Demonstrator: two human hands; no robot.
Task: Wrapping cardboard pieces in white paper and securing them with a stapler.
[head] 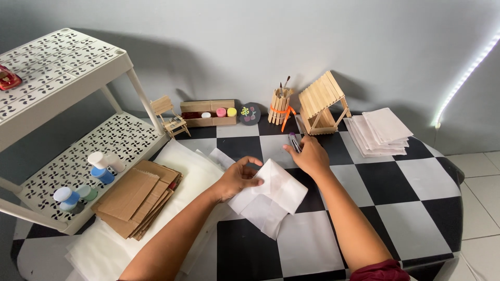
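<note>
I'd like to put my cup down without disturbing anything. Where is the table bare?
The checkered table lies bare right of the right hand, below the stack of white sheets. A smaller bare strip lies near the front edge, below the folded white paper under the left hand. The left, with cardboard pieces and the white rack, is crowded, as is the back row with the stick house.

Both hands forward, left (237, 179) pinching, right (310, 156) closed
</note>
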